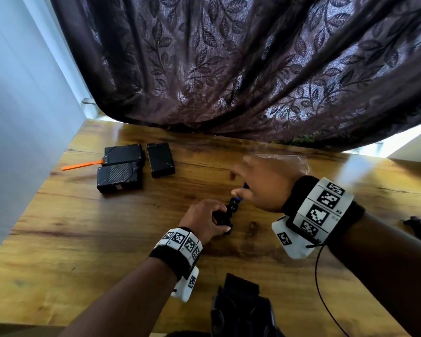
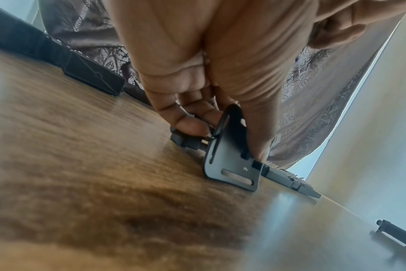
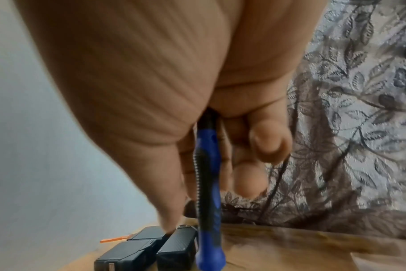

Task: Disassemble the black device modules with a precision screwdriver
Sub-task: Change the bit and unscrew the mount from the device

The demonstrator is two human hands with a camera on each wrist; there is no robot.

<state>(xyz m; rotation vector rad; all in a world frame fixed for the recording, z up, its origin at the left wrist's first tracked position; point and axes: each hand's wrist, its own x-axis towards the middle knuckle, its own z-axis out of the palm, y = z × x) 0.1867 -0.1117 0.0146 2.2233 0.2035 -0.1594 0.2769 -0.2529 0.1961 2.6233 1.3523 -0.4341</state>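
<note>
Far left on the wooden table [image 1: 88, 242]: orange pry tool [image 1: 82, 164] touching a cluster of three black modules [image 1: 120, 177], untouched, well apart from the hands. Centre: left hand [image 1: 206, 221] curled round a small black part [image 2: 232, 155], pinning it against the tabletop; the left wrist view shows a slotted black bracket plate standing on edge under thumb and fingertips. Just to its right: right hand [image 1: 263, 184] pinching the blue-and-black precision screwdriver [image 3: 209, 192], shaft angled down toward the held part. Risks, as judged: the plate rests on a narrow edge, so driver pressure could tip or skid it on the glossy wood; a tip not seated square could cam out, strip the head, or jab the left fingers close by; a freed screw could roll away across the table, or be lost against the dark grain. Hard to make out: the driver tip and the screw are hidden behind the hands in every view; the wrist pictures are blurred. A clear plastic bag [image 1: 284, 159] lies mostly behind the right hand; dark gear at the near edge and far right is cut off, unidentifiable.
</note>
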